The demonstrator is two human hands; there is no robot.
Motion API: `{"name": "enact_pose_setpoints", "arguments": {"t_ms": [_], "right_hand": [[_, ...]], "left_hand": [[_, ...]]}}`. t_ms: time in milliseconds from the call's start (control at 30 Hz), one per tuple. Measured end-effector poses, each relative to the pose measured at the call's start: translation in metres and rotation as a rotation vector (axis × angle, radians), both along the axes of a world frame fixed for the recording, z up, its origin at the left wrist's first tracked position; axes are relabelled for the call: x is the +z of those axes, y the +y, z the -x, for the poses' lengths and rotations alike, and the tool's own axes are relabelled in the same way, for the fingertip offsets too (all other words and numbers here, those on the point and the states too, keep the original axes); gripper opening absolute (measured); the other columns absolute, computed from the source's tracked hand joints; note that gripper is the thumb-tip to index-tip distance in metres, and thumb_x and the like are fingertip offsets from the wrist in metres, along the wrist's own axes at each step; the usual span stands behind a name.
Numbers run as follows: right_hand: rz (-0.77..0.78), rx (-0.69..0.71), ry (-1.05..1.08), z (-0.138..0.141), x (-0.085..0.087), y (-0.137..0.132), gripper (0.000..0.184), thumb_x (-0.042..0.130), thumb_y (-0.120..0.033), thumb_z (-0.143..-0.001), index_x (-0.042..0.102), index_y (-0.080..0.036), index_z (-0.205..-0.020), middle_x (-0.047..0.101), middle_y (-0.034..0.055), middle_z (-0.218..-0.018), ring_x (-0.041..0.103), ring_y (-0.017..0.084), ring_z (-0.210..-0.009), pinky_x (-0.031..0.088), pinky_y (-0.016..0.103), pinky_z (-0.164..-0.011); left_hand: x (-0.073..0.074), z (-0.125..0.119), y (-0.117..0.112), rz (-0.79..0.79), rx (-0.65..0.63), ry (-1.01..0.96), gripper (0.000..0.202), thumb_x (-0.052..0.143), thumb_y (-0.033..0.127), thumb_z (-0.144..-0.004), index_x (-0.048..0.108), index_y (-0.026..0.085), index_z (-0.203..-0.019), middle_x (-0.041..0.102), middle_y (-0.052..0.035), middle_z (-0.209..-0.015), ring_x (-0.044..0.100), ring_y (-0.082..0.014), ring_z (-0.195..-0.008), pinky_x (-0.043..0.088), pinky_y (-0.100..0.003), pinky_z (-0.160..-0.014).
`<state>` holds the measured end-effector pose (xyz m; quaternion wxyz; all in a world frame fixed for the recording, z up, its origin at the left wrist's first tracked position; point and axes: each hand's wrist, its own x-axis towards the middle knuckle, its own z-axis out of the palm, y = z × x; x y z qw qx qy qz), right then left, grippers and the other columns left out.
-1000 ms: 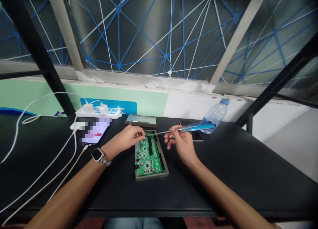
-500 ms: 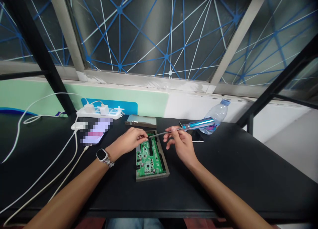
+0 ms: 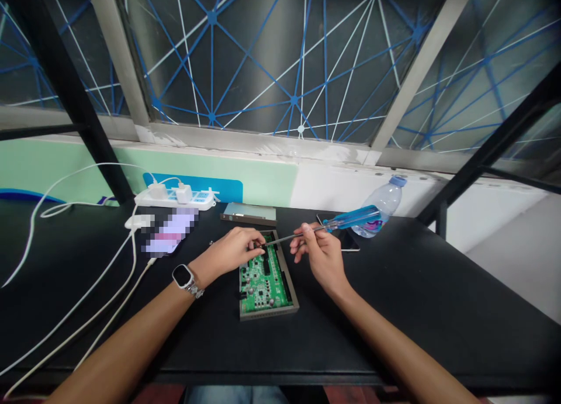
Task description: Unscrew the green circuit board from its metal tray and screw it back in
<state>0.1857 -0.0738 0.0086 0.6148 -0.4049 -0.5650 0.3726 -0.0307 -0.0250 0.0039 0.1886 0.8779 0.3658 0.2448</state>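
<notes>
Ending at the left hand (image 3: 233,248), the screwdriver (image 3: 356,217) has an indistinct tip.

Hands: two, left hand (image 3: 239,247) and right hand (image 3: 325,253)
Screwdriver (image 3: 353,218): one
Circuit board (image 3: 274,287): one
Open case (image 3: 268,316) around it: one
Phones: two, lit phone (image 3: 174,231) at the board's 10 o'clock, dark phone (image 3: 349,241) at its 2 o'clock
Bottle (image 3: 388,199): one, at 2 o'clock
Power strip (image 3: 201,201): one, at 10 o'clock
White plugs (image 3: 184,193) seen in it: two
Watch (image 3: 182,275): one
Flat metal piece (image 3: 252,213): one, at 12 o'clock
Counter (image 3: 421,310): one
</notes>
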Motion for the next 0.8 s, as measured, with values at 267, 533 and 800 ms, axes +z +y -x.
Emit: {"name": "enact_pose_setpoints", "arguments": {"t_ms": [267, 533, 800], "right_hand": [[-0.007, 0.009, 0.020, 0.002, 0.000, -0.002, 0.031, 0.056, -0.043, -0.093, 0.062, -0.014, -0.083, 0.064, 0.0017, -0.064, 0.062, 0.012, -0.051, 0.050, 0.021, -0.041], [-0.004, 0.042, 0.063, 0.000, 0.000, 0.000, 0.030, 0.057, -0.042, -0.093, 0.061, -0.015, -0.083, 0.063, 0.0016, -0.063, 0.062, 0.014, -0.052, 0.052, 0.023, -0.040], [-0.007, 0.053, 0.085, -0.004, 0.003, 0.000, 0.030, 0.056, -0.043, -0.093, 0.060, -0.015, -0.082, 0.062, 0.0012, -0.063, 0.062, 0.014, -0.053, 0.053, 0.024, -0.040]], "left_hand": [[0.006, 0.012, 0.005, -0.033, -0.021, 0.018, 0.008, 0.062, 0.023, -0.084, 0.068, 0.018, -0.083, 0.065, -0.0021, -0.081, 0.060, -0.0150, -0.075, 0.046, -0.027, -0.070], [0.007, 0.009, 0.002, -0.075, -0.058, 0.021, 0.010, 0.058, 0.021, -0.086, 0.067, 0.018, -0.084, 0.065, -0.0024, -0.082, 0.060, -0.0149, -0.077, 0.045, -0.028, -0.073], [0.007, 0.006, -0.003, -0.061, -0.057, -0.022, 0.013, 0.055, 0.022, -0.089, 0.067, 0.018, -0.088, 0.063, -0.0026, -0.085, 0.060, -0.0142, -0.078, 0.045, -0.027, -0.073]]}}
